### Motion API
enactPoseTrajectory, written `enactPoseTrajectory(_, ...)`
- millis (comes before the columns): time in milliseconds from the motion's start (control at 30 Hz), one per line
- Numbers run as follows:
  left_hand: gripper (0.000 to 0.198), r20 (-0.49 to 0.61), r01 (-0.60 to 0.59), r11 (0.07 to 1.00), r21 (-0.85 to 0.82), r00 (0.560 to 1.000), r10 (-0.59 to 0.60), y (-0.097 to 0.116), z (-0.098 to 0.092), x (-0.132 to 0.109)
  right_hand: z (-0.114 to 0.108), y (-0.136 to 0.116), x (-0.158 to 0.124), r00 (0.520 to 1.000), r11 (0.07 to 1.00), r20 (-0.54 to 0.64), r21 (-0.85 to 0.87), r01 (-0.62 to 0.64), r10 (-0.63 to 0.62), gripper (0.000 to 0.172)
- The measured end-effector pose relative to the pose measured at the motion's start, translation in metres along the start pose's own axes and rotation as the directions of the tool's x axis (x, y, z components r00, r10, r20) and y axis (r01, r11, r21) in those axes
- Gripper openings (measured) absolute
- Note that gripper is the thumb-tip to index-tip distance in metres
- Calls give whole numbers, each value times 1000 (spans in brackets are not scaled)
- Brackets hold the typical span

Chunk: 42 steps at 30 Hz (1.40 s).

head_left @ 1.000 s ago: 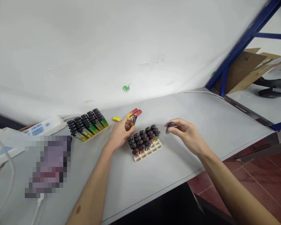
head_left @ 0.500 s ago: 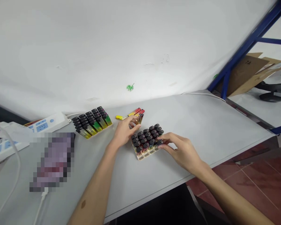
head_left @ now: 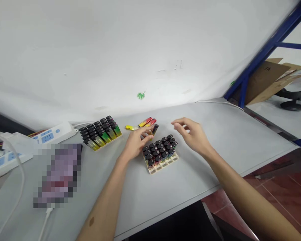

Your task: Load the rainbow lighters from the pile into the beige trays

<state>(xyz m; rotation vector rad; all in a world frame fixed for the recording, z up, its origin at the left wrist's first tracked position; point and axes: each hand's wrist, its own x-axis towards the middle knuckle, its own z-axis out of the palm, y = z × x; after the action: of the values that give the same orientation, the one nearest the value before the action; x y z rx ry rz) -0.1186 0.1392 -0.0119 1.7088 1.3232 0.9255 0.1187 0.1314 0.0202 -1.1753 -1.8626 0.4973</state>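
Note:
In front of me stands a pale tray (head_left: 167, 164) with oval holes, holding several rows of upright black-capped, colourful sticks (head_left: 158, 150); their exact kind I cannot make out. Its front row of holes is bare. My left hand (head_left: 136, 142) is closed around a similar dark stick (head_left: 154, 130), just behind the tray's left part. My right hand (head_left: 190, 134) hovers to the right and behind the tray, fingers curved with a gap between thumb and forefinger, nothing seen in it. Behind my left hand lie red-and-yellow sticks (head_left: 145, 122) and a yellow stick (head_left: 131, 128).
A second full tray of black-capped sticks (head_left: 100, 132) stands at back left. Power strips (head_left: 50, 134) and a blurred-out flat object (head_left: 60, 174) with a white cable (head_left: 47, 216) lie on the left. A blue frame (head_left: 243, 83) and cardboard (head_left: 268, 80) are at right.
My right hand has let go of a stick at the tray's right front, which now stands in a hole, and has moved up and away. My left hand still holds its stick.

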Motion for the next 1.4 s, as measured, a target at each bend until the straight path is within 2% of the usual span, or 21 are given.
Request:
enactPoseTrajectory(33,39,1,-5,1000,-14,1000,5,0,1,0,5,7,11,993,996,112,74,-54,45,21)
enactPoseTrajectory(100,39,2,-17,999,-31,1000,17,-1,4,0,17,21,28,946,972,321,199,-125,56,23)
enactPoseTrajectory(167,38,-4,-26,999,-27,1000,26,-2,7,1,29,32,36,914,922,404,342,-183,32,23)
enactPoseTrajectory(300,34,-25,-50,999,19,998,51,-4,11,2,44,43,32,914,806,402,526,-272,46,22)
enactPoseTrajectory(533,28,-29,-51,995,86,998,54,-6,10,4,49,41,26,899,722,429,595,-352,85,23)
enactPoseTrajectory(867,34,-20,-20,1000,1,1000,20,-2,11,4,53,36,26,897,777,413,510,-369,155,25)
enactPoseTrajectory(1167,20,-80,-7,994,-112,997,-2,0,12,5,58,35,23,905,801,384,475,-363,182,26)
enactPoseTrajectory(1400,19,-56,37,975,-220,997,-50,3,11,4,58,33,22,908,755,395,552,-355,139,21)
